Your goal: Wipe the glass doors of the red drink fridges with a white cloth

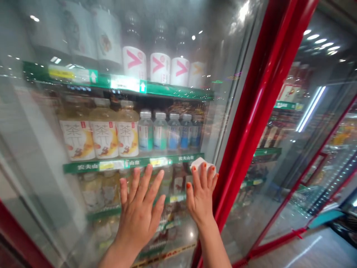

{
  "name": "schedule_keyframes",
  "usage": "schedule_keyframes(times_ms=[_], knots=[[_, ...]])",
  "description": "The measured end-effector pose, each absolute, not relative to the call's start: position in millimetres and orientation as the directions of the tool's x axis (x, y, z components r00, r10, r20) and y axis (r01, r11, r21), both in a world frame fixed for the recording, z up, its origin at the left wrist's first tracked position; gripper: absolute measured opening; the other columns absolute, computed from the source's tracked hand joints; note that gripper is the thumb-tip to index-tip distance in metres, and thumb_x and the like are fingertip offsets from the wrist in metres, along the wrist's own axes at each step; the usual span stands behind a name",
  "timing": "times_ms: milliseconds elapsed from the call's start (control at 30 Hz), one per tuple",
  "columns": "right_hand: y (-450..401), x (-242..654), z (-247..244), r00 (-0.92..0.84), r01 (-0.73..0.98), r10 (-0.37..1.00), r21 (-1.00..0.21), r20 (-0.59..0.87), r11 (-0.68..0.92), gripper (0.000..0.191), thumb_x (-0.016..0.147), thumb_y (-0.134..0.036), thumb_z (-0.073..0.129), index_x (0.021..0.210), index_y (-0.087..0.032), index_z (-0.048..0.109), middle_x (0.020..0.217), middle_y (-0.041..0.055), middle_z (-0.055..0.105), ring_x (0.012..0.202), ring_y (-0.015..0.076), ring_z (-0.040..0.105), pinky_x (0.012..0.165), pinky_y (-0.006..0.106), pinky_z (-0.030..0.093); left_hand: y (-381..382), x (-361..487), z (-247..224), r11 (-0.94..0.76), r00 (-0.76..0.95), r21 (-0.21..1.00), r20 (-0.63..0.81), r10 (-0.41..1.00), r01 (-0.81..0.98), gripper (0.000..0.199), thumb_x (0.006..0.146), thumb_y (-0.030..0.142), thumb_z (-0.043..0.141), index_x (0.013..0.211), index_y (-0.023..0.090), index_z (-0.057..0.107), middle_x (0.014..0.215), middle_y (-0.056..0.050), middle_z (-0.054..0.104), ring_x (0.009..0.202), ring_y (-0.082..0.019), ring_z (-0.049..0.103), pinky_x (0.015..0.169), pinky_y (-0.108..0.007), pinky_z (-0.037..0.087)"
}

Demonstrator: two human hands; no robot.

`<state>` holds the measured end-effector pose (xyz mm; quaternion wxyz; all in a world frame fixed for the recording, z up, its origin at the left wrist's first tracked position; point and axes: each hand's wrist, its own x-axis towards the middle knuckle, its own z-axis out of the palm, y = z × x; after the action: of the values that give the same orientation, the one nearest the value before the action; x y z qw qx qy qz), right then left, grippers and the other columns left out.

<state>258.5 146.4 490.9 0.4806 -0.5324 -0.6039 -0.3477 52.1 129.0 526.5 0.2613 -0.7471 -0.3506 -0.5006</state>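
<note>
In the head view, a glass cooler door (173, 102) with a red frame (252, 100) stands in front of me. My left hand (138, 214) is open, its fingers spread over the glass with nothing in them; whether the fingertips touch it I cannot tell. Beside the frame, my right hand (202, 199) holds a white cloth (198, 162) flat against the glass, near the pane's right edge. The cloth shows past the fingertips and the rest is under them; it could also be a paper wipe. The right fingernails are orange-red.
Behind the glass, shelves with green label strips (178, 89) hold tea bottles (103, 136), small blue-labelled bottles (174, 132) and bottles with pink-marked labels (134, 63). A second glass door (281, 190) is at the right, above the grey floor (309, 249). Reflections blur the pane.
</note>
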Motion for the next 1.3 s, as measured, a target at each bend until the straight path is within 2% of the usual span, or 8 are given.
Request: schedule_keyframes(times_ms=[133,333,567,700,833,933,1067,1300], knots=[[155,257,532,0.079,0.973,0.286,-0.136,0.955,0.187,0.079,0.111,-0.029,0.044,0.179,-0.037,0.006,0.189,0.0043,0.015,0.176,0.0390,-0.003,0.136,0.080,0.013,134,54,540,-0.556,0.125,0.038,0.960,0.251,0.830,0.082,0.108,0.023,0.060,0.179,0.039,0.022,0.189,0.003,0.008,0.177,-0.029,-0.001,0.142,-0.059,-0.011],[143,227,502,-0.237,0.941,0.291,0.145,0.927,0.304,0.080,0.109,-0.038,0.054,0.179,-0.043,0.014,0.185,-0.0070,0.028,0.177,0.0274,0.003,0.145,0.057,0.002,136,35,555,-0.464,-0.018,0.153,0.959,0.283,0.873,0.081,0.109,0.027,0.061,0.178,0.045,0.022,0.189,0.007,0.005,0.176,-0.041,0.004,0.140,-0.074,-0.001],[151,255,508,0.229,0.945,0.283,-0.282,0.931,0.165,0.077,0.113,-0.031,0.036,0.180,-0.026,-0.001,0.189,0.0138,-0.005,0.175,0.0432,-0.007,0.128,0.090,0.016,124,10,542,-0.481,0.059,0.099,0.952,0.302,0.871,0.087,0.104,0.024,0.069,0.177,0.044,0.026,0.189,0.001,0.013,0.176,-0.037,0.011,0.142,-0.068,0.004],[154,207,547,0.025,0.965,0.306,-0.103,0.952,0.239,0.081,0.110,-0.037,0.045,0.180,-0.031,0.005,0.190,0.0074,0.011,0.176,0.0410,-0.005,0.136,0.079,0.014,119,4,546,-0.506,0.055,0.110,0.953,0.299,0.855,0.085,0.105,0.024,0.066,0.177,0.043,0.026,0.188,0.002,0.016,0.176,-0.035,0.012,0.142,-0.066,0.008],[141,189,489,-0.244,0.934,0.363,0.117,0.899,0.339,0.083,0.105,-0.034,0.056,0.178,-0.042,0.018,0.184,-0.0013,0.033,0.176,0.0344,0.007,0.143,0.065,0.011,119,-22,537,-0.496,0.013,0.152,0.950,0.313,0.855,0.084,0.107,0.022,0.064,0.178,0.042,0.024,0.188,0.002,0.016,0.176,-0.035,0.013,0.142,-0.063,0.007],[138,223,450,-0.027,0.962,0.368,-0.076,0.929,0.262,0.079,0.109,-0.025,0.048,0.179,-0.039,0.014,0.188,0.0041,0.019,0.176,0.0348,0.003,0.139,0.073,0.017,117,-47,528,-0.494,-0.018,0.197,0.939,0.343,0.847,0.083,0.107,0.021,0.062,0.178,0.043,0.025,0.189,0.003,0.016,0.176,-0.033,0.013,0.144,-0.060,0.008],[150,236,491,0.223,0.917,0.284,-0.299,0.933,0.263,0.070,0.115,-0.032,0.033,0.179,-0.039,0.005,0.190,0.0063,-0.001,0.175,0.0416,-0.006,0.128,0.092,0.011,115,-63,524,-0.496,-0.038,0.223,0.934,0.356,0.839,0.081,0.108,0.020,0.060,0.178,0.041,0.025,0.189,0.004,0.015,0.176,-0.029,0.012,0.145,-0.054,0.010],[138,139,474,-0.259,0.930,0.382,0.122,0.887,0.347,0.082,0.107,-0.036,0.053,0.179,-0.042,0.014,0.185,-0.0020,0.031,0.177,0.0329,-0.002,0.142,0.067,0.006,109,-73,523,-0.483,0.039,0.165,0.923,0.383,0.860,0.079,0.110,0.020,0.056,0.179,0.036,0.022,0.189,0.004,0.015,0.176,-0.022,0.010,0.144,-0.041,0.005]])
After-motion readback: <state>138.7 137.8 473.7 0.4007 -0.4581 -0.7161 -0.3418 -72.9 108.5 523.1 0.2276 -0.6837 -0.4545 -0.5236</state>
